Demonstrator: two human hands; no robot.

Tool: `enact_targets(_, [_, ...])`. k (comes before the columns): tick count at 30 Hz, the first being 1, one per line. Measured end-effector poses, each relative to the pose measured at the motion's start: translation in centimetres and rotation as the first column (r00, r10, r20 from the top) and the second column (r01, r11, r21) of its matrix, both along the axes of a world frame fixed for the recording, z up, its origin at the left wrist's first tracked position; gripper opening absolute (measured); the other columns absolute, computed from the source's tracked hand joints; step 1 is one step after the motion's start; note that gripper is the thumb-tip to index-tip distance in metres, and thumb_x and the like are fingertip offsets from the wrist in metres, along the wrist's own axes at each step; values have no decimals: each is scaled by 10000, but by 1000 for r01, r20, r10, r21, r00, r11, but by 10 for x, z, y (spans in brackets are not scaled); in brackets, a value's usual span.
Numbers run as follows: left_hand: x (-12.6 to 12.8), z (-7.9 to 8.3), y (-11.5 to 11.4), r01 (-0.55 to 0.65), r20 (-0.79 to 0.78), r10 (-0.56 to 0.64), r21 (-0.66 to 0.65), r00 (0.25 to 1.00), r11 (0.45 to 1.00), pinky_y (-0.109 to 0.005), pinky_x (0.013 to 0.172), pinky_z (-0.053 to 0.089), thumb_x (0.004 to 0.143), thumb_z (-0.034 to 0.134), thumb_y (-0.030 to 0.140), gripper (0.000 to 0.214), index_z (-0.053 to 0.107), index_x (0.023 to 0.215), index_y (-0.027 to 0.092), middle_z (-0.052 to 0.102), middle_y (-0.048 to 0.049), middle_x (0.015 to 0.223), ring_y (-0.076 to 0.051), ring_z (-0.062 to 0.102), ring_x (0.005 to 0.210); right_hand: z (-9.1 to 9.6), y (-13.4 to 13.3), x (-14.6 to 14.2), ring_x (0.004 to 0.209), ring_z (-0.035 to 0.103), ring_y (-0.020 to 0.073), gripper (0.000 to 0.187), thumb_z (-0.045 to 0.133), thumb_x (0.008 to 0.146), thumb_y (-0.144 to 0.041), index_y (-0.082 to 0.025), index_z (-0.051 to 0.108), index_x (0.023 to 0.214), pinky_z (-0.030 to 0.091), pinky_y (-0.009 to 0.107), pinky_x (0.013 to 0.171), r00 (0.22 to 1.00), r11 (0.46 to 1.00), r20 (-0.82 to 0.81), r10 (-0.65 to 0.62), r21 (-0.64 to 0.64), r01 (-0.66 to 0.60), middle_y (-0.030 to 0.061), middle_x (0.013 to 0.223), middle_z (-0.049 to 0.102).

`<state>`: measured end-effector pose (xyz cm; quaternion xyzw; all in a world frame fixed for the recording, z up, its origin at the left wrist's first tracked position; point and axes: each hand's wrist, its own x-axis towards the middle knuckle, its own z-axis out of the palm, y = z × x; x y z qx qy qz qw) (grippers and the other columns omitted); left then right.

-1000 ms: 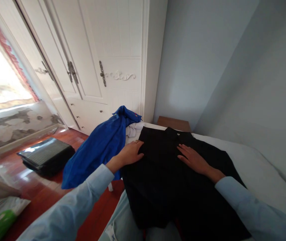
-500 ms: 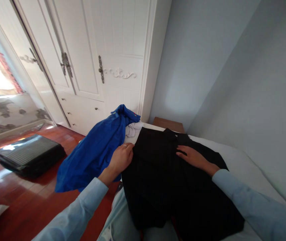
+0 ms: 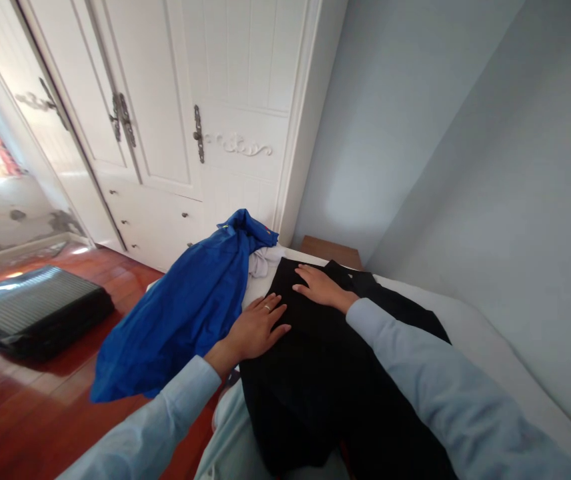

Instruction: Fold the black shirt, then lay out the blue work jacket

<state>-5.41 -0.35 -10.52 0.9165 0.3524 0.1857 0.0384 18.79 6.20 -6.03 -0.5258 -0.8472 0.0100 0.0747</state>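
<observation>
A black collared garment (image 3: 315,380) lies spread over the near part of a white-covered bed (image 3: 470,333), its lower end hanging toward my legs. My left hand (image 3: 256,328) rests on its left edge with the fingers spread, a ring on one of them. Farther up, my right hand (image 3: 321,288) lies flat on the upper left part of the cloth, fingers stretched out. Neither hand grips anything. Left of the black garment, a blue garment (image 3: 180,313) is draped over the bed's edge, next to a small pale crumpled cloth (image 3: 261,261).
A white wardrobe (image 3: 245,80) with drawers stands beyond the bed. Behind the bed's far end is a brown wooden piece (image 3: 330,251) by the grey wall (image 3: 445,200). On the red wooden floor (image 3: 30,413) at left lies a black ribbed case (image 3: 40,313).
My right hand has moved left across the black garment, toward its upper left part. My left hand has opened from a curled grip on the edge to spread fingers. The view has shifted slightly.
</observation>
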Motion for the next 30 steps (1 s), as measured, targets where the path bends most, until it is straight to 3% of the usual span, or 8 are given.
enact_targets(4, [3, 1, -2, -7, 9, 7, 41, 1000, 999, -482, 1177, 321, 997, 380, 555, 584, 555, 1395, 164, 495, -165, 1497, -290, 394, 1438, -7, 26, -27, 1489, 295, 289, 610, 418, 1007, -466, -92, 450, 1488, 252, 441, 1217, 996, 996, -10, 84, 13, -84, 177, 1600, 340])
enact_targets(8, [3, 0, -5, -6, -44, 10, 70, 999, 997, -484, 1184, 300, 1004, 355, 557, 618, 528, 1422, 137, 477, -174, 1509, -299, 379, 1445, -23, 41, -43, 1510, 237, 295, 619, 354, 1033, -473, -101, 388, 1527, 241, 481, 1207, 1000, 998, 1, 12, -65, -12, 176, 1625, 281])
enact_targets(13, [-5, -8, -18, -43, -30, 47, 131, 998, 990, -520, 1183, 284, 1001, 336, 584, 639, 487, 1463, 169, 440, -167, 1536, -312, 339, 1465, -40, 45, -41, 1524, 191, 274, 644, 267, 1040, -542, -160, 349, 1552, 188, 510, 1212, 999, 994, -13, -37, -100, 35, 137, 1644, 247])
enact_targets(20, [-11, -13, -29, -97, 11, 97, 117, 995, 988, -516, 1172, 309, 986, 381, 594, 640, 505, 1453, 173, 439, -183, 1532, -320, 366, 1451, -35, 40, -42, 1524, 192, 273, 654, 258, 1040, -550, -153, 345, 1552, 182, 498, 1215, 999, 995, -22, -45, -93, 43, 140, 1646, 240])
enact_targets(23, [-8, -6, -27, -116, -8, 117, 72, 993, 991, -505, 1174, 307, 991, 368, 588, 627, 535, 1424, 165, 473, -179, 1509, -308, 385, 1441, -31, 36, -46, 1515, 219, 293, 659, 306, 1039, -524, -110, 331, 1551, 213, 504, 1207, 997, 997, -46, -61, -56, 58, 177, 1637, 247])
enact_targets(26, [0, 9, -24, -157, -73, 157, 6, 985, 988, -501, 1136, 355, 997, 358, 578, 601, 590, 1354, 153, 529, -187, 1460, -316, 438, 1405, -28, 23, -48, 1502, 261, 279, 647, 330, 1041, -489, -68, 352, 1531, 238, 466, 1208, 991, 997, -130, -1, 73, 11, 208, 1608, 312])
enact_targets(30, [12, 35, -22, -210, -170, 201, -38, 965, 977, -453, 998, 466, 1000, 380, 545, 515, 685, 1126, 149, 640, -194, 1304, -322, 593, 1233, -21, -13, -36, 1485, 308, 257, 627, 307, 1039, -518, -129, 377, 1526, 269, 479, 1201, 956, 981, -276, 100, 189, -48, 181, 1587, 371])
